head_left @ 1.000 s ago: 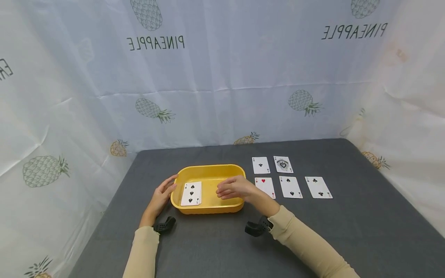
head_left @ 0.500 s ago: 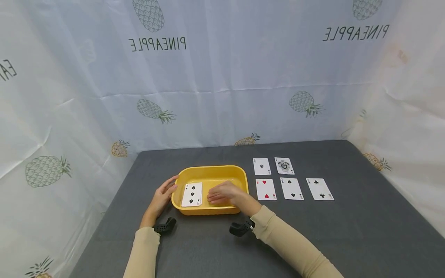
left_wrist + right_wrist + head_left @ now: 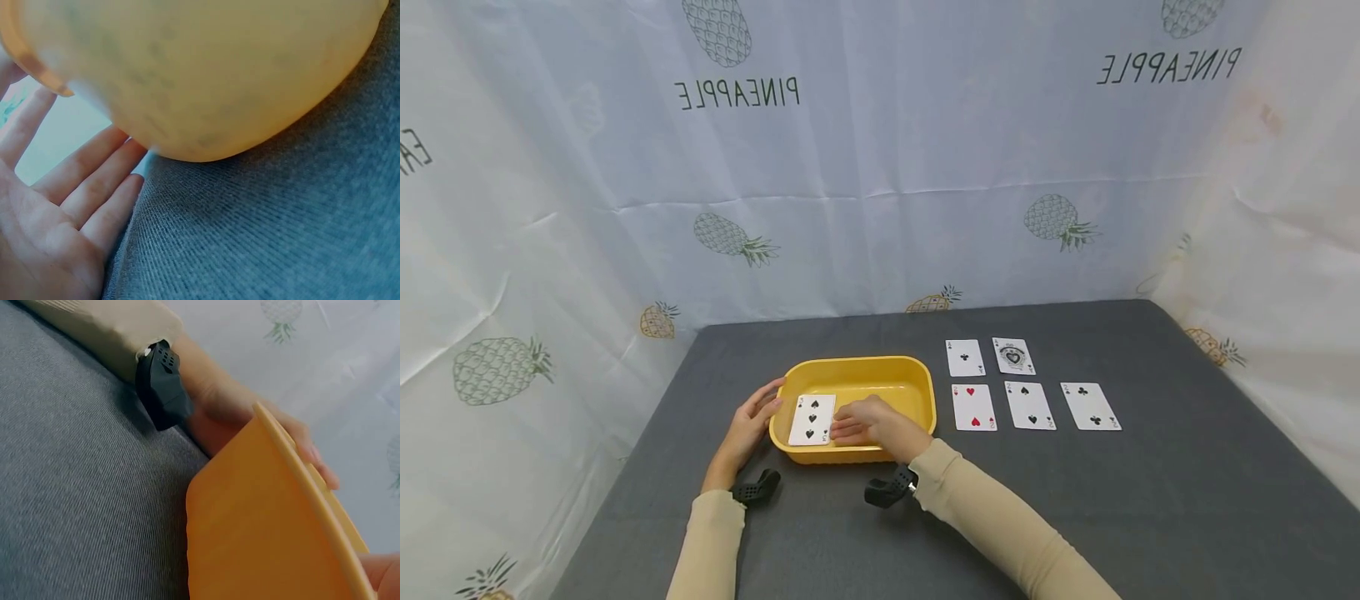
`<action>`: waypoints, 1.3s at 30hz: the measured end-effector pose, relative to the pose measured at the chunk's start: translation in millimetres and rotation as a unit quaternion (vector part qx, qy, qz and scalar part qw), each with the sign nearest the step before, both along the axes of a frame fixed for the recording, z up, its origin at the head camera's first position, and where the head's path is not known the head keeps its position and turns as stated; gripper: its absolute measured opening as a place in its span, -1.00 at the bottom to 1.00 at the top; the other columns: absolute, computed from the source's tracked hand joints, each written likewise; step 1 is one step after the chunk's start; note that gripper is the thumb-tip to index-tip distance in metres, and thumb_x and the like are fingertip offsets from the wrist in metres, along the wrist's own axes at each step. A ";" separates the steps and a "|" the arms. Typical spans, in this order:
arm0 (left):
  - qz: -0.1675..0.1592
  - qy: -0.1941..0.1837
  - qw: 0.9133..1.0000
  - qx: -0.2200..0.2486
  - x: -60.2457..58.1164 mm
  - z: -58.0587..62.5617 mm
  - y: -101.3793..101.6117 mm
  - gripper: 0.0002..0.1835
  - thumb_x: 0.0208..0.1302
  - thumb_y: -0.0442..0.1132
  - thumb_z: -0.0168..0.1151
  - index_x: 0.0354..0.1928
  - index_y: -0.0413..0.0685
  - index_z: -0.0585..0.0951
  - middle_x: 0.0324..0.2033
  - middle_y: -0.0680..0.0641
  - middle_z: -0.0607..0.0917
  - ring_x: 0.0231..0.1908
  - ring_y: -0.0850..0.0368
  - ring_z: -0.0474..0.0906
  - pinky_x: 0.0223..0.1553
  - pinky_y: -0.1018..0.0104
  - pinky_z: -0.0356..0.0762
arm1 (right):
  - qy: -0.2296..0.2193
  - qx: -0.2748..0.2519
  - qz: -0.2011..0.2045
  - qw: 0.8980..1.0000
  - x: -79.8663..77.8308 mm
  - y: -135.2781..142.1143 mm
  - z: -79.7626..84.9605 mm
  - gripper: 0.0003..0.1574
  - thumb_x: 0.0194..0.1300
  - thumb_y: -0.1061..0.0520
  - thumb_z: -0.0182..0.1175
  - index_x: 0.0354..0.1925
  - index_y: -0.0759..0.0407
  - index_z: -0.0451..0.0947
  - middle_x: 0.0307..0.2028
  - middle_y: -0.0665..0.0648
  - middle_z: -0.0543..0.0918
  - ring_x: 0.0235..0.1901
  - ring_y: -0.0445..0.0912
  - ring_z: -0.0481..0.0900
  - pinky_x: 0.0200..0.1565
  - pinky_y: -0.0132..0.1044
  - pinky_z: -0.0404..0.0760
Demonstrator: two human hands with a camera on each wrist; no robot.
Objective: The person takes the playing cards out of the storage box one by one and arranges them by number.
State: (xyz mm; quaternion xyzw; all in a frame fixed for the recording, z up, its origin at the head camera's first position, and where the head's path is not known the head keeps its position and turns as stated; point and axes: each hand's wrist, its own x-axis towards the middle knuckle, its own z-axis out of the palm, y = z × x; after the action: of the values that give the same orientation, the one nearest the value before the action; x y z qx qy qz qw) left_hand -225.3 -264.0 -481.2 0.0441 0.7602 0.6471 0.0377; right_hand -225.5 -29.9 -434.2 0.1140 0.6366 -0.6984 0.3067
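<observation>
A yellow plastic tray [image 3: 895, 367] sits on the table, and a small stack of playing cards [image 3: 812, 420] lies face up in its left end. The top card shows three spades. My left hand [image 3: 750, 423] rests against the tray's left end; in the left wrist view its straight fingers [image 3: 94, 187] lean on the outer wall, with the thumb at the rim. My right hand [image 3: 868, 423] reaches into the tray, fingers straight and side by side, their tips right at the stack's right edge. The right wrist view shows mostly the tray's outer wall [image 3: 262, 519].
Right of the tray, cards lie face up in two rows: an ace of clubs [image 3: 965, 358] and an ace of spades [image 3: 1013, 357] behind, a two of hearts [image 3: 974, 407], a two of spades [image 3: 1031, 406] and a two of clubs [image 3: 1091, 407] in front.
My right hand has moved left inside the tray up to the card stack. The stack's edges now look more even. My left hand has stayed at the tray's left end.
</observation>
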 end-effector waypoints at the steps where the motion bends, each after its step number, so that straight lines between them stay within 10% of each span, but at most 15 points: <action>1: 0.001 -0.001 1.000 0.001 -0.1 0.1 0.1 -0.43 0.47 -0.15 0.01 0.43 -0.16 0.23 0.34 -0.32 0.33 -0.03 0.58 0.51 -0.05 0.59 0.53 | -0.001 -0.001 -0.001 1.000 0.8 -0.3 0.4 -0.62 0.28 0.30 0.16 0.04 0.48 0.52 -0.04 0.45 0.65 -0.19 0.09 0.72 -0.03 -0.10 0.68; 13: -0.002 -0.001 1.000 0.004 0.1 1.3 -2.5 -0.43 0.48 -0.15 -0.01 0.44 -0.15 0.19 0.36 -0.33 0.30 -0.03 0.60 0.50 -0.06 0.59 0.54 | -0.027 -0.012 -0.047 0.998 -1.0 -15.9 2.6 -0.64 0.22 0.37 0.21 0.00 0.48 0.54 -0.18 0.37 0.68 -0.34 0.04 0.71 -0.03 -0.11 0.67; 19: -0.008 -0.001 1.000 0.005 -0.7 1.6 -1.7 -0.42 0.48 -0.14 -0.02 0.45 -0.16 0.18 0.38 -0.35 0.28 -0.03 0.61 0.49 -0.06 0.60 0.53 | 0.000 0.031 -0.049 0.998 -7.6 -29.2 1.0 -0.71 0.14 0.39 0.28 -0.14 0.46 0.52 -0.63 0.13 0.57 -0.69 -0.14 0.56 -0.54 -0.37 0.64; 28: -0.009 0.008 1.000 0.024 -2.3 -1.0 0.9 -0.43 0.46 -0.16 0.01 0.43 -0.19 0.21 0.13 0.12 0.51 -0.02 0.53 0.54 -0.07 0.55 0.57 | 0.023 0.071 -0.047 0.996 -7.2 -33.2 -1.0 -0.81 0.14 0.36 0.29 -0.26 0.37 0.50 -0.67 0.12 0.53 -0.77 -0.17 0.51 -0.66 -0.43 0.54; 39: -0.006 -0.003 1.000 0.004 -0.4 -0.5 -0.1 -0.42 0.48 -0.14 -0.02 0.44 -0.16 0.19 0.36 -0.40 0.28 -0.04 0.57 0.52 -0.06 0.60 0.53 | 0.024 0.088 -0.046 0.995 -8.0 -27.4 1.4 -0.88 0.11 0.44 0.28 -0.30 0.48 0.57 -0.69 0.13 0.51 -0.77 -0.17 0.49 -0.67 -0.43 0.54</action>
State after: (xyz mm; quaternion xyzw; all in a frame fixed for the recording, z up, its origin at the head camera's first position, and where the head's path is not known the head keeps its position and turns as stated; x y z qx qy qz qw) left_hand -225.7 -264.1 -481.7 0.0472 0.7572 0.6500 0.0435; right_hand -233.4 -57.3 -432.9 0.1529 0.6967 -0.6554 0.2483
